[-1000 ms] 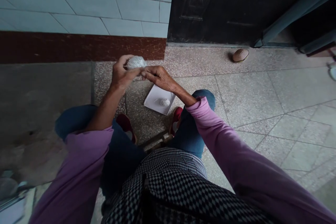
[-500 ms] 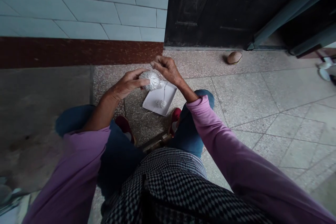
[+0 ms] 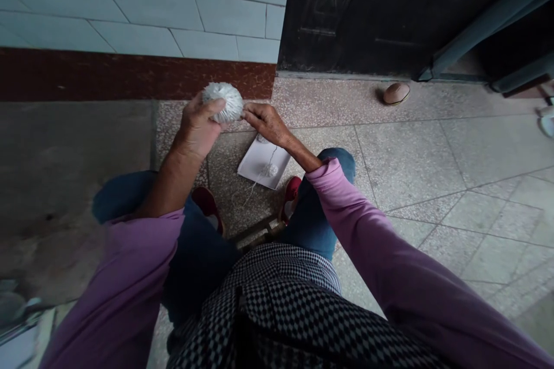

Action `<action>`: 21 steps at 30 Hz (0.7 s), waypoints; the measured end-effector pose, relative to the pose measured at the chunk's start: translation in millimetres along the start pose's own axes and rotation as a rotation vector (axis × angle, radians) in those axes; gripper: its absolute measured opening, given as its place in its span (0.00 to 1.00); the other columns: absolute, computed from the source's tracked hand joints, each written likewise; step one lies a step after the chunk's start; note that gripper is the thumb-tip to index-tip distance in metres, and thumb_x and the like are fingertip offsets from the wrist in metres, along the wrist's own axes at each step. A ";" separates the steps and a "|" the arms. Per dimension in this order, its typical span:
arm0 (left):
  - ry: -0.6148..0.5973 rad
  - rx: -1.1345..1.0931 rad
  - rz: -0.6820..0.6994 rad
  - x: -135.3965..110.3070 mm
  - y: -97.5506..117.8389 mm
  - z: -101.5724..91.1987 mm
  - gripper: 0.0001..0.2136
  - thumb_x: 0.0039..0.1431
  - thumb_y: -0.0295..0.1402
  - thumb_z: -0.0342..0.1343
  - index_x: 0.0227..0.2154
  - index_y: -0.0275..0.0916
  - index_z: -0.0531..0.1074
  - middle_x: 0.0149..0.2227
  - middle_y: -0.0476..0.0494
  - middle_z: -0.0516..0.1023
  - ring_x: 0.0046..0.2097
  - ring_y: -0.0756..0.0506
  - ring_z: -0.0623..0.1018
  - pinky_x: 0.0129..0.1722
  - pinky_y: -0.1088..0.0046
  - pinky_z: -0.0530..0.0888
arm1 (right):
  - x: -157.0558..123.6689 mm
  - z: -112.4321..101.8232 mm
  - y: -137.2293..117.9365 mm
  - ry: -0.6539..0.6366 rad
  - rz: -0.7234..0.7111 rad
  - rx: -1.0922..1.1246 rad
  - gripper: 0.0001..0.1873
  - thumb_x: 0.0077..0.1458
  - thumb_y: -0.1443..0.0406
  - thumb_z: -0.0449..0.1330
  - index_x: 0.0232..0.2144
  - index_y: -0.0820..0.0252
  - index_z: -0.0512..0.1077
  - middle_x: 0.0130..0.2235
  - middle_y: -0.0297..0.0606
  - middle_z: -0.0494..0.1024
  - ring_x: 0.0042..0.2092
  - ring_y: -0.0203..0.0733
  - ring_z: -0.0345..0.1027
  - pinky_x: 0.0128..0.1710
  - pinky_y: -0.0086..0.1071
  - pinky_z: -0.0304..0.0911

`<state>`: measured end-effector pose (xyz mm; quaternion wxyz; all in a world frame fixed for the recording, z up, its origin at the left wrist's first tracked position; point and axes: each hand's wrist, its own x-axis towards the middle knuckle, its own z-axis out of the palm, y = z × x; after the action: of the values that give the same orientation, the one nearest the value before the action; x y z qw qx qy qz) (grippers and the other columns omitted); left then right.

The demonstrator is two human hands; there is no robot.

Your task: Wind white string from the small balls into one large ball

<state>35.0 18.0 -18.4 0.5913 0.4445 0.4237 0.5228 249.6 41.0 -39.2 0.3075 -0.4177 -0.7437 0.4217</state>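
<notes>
Head view: left hand (image 3: 197,127) is clamping a large white yarn ball (image 3: 229,101), beyond and left of the white tray (image 3: 251,162). Fingertips together, right hand (image 3: 265,122) is meeting the ball's right side; cannot tell if yarn is between. One smaller yarn ball (image 3: 270,170) is lying in the tray.

Left forearm (image 3: 162,187) angling up and forward, left hand (image 3: 198,127) curled in a grip, thumb (image 3: 214,107) laid across the top! In comes the right forearm (image 3: 305,155) from the other side, right hand (image 3: 266,123) knuckles up, fingers (image 3: 252,113) pinched together, close to the left!
</notes>
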 end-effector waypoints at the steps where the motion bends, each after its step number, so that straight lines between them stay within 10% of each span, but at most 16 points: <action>1: 0.029 0.010 0.010 3.5 -5.5 -2.6 0.42 0.44 0.62 0.92 0.52 0.46 0.76 0.56 0.40 0.88 0.67 0.29 0.83 0.61 0.51 0.87 | -1.9 2.3 0.8 -0.034 -0.017 -0.028 0.24 0.95 0.55 0.66 0.40 0.56 0.77 0.41 0.35 0.79 0.47 0.46 0.73 0.58 0.36 0.68; 6: 0.222 0.173 0.083 25.2 -36.9 -14.1 0.53 0.35 0.73 0.92 0.52 0.46 0.70 0.51 0.42 0.85 0.54 0.36 0.84 0.47 0.60 0.84 | -12.5 4.7 0.5 -0.160 -0.072 -0.114 0.23 0.99 0.57 0.59 0.46 0.60 0.82 0.46 0.40 0.85 0.50 0.47 0.77 0.62 0.38 0.69; 10: 0.243 0.397 0.163 31.8 -45.3 -18.6 0.40 0.49 0.54 0.93 0.52 0.43 0.73 0.48 0.45 0.84 0.52 0.41 0.80 0.50 0.64 0.81 | -12.6 -8.5 -1.9 -0.108 -0.112 -0.052 0.29 0.98 0.47 0.59 0.43 0.56 0.80 0.45 0.40 0.85 0.48 0.48 0.76 0.60 0.40 0.72; 21: -0.363 0.347 -0.032 -5.9 -15.3 -3.0 0.28 0.58 0.56 0.83 0.51 0.41 0.89 0.39 0.42 0.85 0.33 0.44 0.80 0.30 0.72 0.74 | -9.5 -34.9 -8.7 0.131 -0.036 0.062 0.40 0.89 0.39 0.73 0.28 0.47 0.63 0.30 0.34 0.67 0.42 0.47 0.64 0.44 0.40 0.66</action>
<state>35.2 11.4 -33.7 0.5807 0.6193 0.4008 0.3444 279.2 43.0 -16.6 0.3756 -0.4212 -0.7159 0.4110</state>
